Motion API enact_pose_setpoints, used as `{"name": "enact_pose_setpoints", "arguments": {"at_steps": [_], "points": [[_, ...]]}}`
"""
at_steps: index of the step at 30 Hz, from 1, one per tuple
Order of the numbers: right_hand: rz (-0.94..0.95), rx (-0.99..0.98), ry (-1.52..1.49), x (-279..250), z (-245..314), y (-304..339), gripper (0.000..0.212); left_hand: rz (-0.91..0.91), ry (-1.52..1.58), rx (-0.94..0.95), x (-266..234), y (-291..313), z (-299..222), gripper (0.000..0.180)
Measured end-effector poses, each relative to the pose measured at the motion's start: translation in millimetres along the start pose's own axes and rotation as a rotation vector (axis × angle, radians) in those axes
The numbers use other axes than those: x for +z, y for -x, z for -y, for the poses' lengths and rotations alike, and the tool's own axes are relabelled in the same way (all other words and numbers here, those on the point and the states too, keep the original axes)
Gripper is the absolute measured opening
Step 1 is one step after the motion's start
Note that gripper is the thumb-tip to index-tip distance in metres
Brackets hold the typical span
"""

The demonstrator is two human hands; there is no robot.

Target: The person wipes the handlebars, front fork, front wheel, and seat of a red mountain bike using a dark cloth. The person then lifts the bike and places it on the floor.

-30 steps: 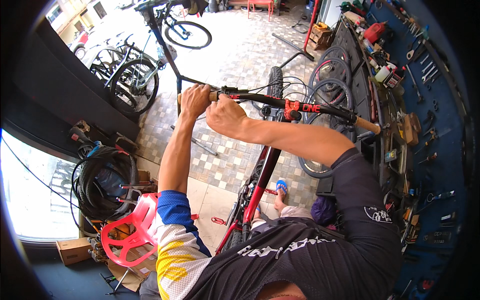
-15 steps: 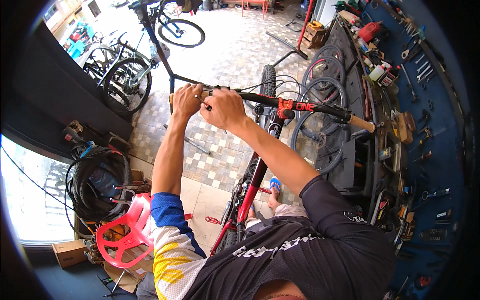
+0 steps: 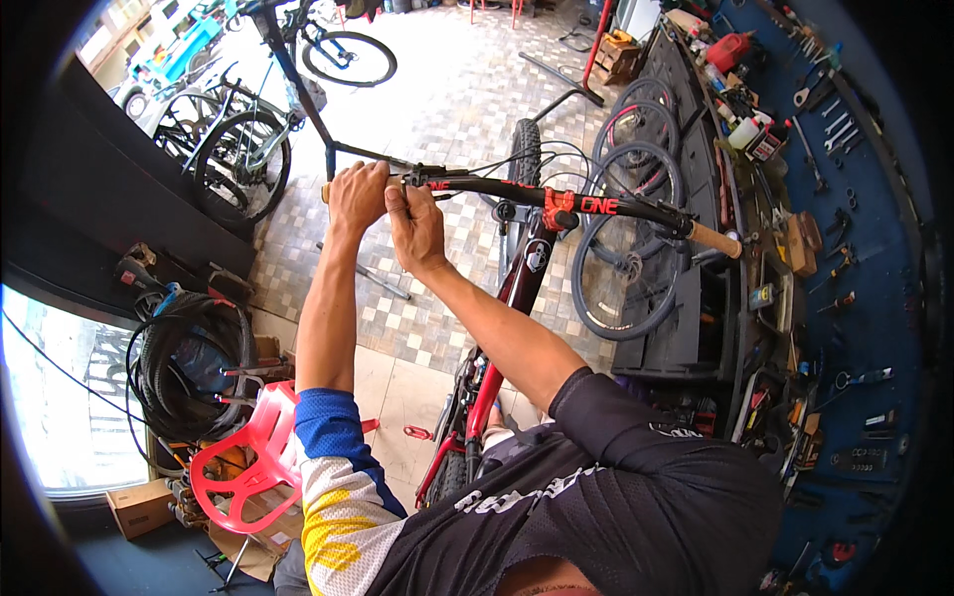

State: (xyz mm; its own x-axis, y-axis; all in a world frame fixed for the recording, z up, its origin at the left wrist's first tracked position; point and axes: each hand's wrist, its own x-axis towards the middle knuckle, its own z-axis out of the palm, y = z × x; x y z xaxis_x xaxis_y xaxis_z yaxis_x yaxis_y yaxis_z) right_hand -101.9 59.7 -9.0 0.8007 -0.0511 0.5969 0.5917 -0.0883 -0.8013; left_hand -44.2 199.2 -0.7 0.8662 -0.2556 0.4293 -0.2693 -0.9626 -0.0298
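Left hand [image 3: 358, 197] wraps its fingers around the handlebar's [image 3: 556, 196] left grip. Right hand [image 3: 417, 223] pinches the brake lever clamp [image 3: 409, 181] beside it. Open tiled floor [image 3: 447, 89] lies beyond.

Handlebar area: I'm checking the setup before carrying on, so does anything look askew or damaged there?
Nothing stands out. The black handlebar runs straight, both hands, left hand and right hand, close on its left end, and the tan grip sits on the other end.

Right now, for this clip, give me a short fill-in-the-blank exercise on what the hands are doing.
Both hands work at the ____ end of the black bicycle handlebar.
The left hand closes around the tan ____ there.
The right hand sits ____ the left hand, touching it.
The bicycle frame is dark ____.

Missing: left; grip; beside; red
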Motion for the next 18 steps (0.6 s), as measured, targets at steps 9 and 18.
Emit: {"name": "enact_pose_setpoints", "arguments": {"at_steps": [9, 18], "points": [[0.614, 0.393, 0.538, -47, 41, -45, 0.075, -0.011, -0.002, -0.015, 2, 14, 7, 0.017], [0.942, 0.705, 0.447, -50, 39, -73, 0.049, -0.011, -0.033, 0.002, 2, 7, -3, 0.010]]}}
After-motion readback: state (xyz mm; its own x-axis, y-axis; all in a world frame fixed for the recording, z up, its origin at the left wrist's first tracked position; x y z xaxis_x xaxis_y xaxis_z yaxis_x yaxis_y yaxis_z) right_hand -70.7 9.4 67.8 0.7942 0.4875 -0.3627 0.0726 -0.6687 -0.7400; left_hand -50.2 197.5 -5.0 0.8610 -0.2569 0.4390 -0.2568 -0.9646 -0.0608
